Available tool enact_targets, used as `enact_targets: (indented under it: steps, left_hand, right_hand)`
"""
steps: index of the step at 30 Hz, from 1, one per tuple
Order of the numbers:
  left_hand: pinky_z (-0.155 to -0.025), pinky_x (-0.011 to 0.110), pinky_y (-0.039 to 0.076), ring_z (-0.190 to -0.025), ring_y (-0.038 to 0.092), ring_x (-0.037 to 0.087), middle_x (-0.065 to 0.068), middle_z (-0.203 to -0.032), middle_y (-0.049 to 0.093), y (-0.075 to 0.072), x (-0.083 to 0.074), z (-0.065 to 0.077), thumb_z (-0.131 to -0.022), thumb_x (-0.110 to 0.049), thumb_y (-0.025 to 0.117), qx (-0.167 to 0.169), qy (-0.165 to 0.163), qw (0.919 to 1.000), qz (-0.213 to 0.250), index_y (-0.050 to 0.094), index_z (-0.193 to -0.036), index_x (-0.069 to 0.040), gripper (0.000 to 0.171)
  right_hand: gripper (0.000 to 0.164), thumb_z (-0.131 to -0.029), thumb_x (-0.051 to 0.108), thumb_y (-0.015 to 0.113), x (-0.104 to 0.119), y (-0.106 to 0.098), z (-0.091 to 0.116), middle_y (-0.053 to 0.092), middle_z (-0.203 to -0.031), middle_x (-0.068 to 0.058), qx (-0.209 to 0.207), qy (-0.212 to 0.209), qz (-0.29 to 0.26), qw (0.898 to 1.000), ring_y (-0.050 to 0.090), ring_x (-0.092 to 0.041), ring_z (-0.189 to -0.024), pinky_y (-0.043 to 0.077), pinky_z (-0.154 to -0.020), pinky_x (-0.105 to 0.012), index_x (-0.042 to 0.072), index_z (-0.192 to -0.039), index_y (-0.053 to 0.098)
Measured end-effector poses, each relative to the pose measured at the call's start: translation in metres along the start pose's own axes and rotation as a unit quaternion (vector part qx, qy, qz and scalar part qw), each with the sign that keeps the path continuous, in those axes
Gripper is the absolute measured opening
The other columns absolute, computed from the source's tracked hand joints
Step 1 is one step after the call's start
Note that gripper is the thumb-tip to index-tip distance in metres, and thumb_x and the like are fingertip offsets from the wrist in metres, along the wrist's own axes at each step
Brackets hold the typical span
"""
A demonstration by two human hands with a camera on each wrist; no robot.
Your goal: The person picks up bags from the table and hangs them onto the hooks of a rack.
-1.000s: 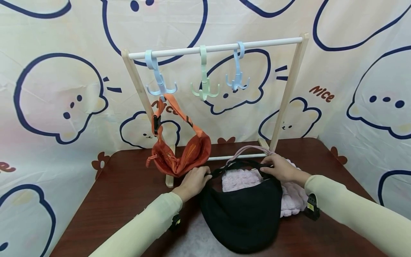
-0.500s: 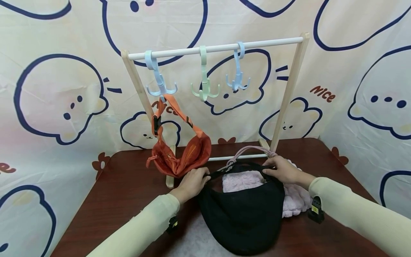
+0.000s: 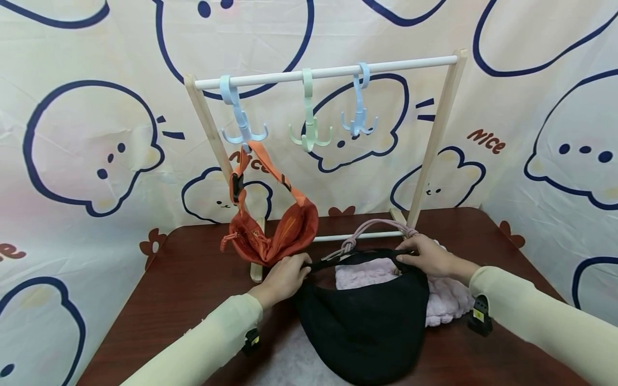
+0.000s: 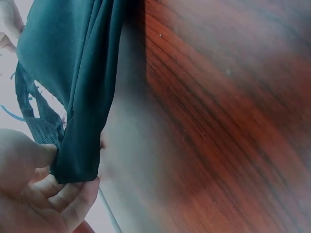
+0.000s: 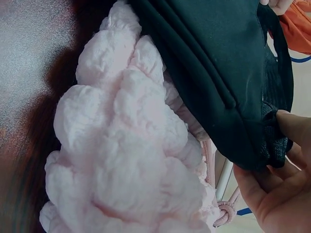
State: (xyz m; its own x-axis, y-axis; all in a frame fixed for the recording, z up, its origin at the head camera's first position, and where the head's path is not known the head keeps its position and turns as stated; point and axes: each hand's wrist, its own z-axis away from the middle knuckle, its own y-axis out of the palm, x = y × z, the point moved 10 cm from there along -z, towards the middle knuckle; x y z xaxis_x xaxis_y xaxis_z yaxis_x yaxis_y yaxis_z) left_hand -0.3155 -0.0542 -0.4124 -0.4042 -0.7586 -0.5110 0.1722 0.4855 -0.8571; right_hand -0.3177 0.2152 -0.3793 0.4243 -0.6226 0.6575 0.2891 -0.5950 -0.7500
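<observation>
Left hand (image 3: 284, 276) and right hand (image 3: 428, 258) pinch black bag (image 3: 364, 327) by its ends; lift evenly, clearing pink bag (image 3: 446, 301) behind it.

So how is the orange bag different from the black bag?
The orange bag hangs from a blue hook; the black bag is held by the left hand and right hand. The orange bag sags, bent in the middle; the black bag is spread wide. In the head view, the black bag looks bigger than the orange bag. Both look soft.
</observation>
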Motion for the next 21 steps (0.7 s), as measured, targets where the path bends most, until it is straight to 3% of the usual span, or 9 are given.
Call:
enact_targets:
  steps: [10,21]
  left_hand:
    - [-0.067,0.031,0.049,-0.075,0.06,0.01,0.003,-0.093,0.069,-0.008,-0.001,0.009,-0.103,-0.01,0.058,-0.003,0.003,0.9998,0.022,0.065,-0.113,-0.009,0.013]
    - [-0.066,0.029,0.051,-0.078,0.065,0.009,0.001,-0.089,0.068,-0.016,-0.002,0.014,-0.102,-0.009,0.058,-0.015,0.005,0.999,0.041,0.063,-0.106,-0.011,0.007]
  right_hand:
    - [0.024,-0.098,0.013,0.066,-0.003,-0.002,0.007,0.072,-0.107,-0.01,-0.003,0.002,0.004,1.0,0.06,0.001,-0.096,0.052,-0.08,-0.023,0.0,-0.116,0.073]
    - [0.027,-0.098,0.016,0.066,0.0,-0.002,0.011,0.072,-0.112,-0.01,-0.002,0.01,-0.001,1.0,0.061,0.0,-0.102,0.053,-0.083,-0.022,0.001,-0.119,0.072]
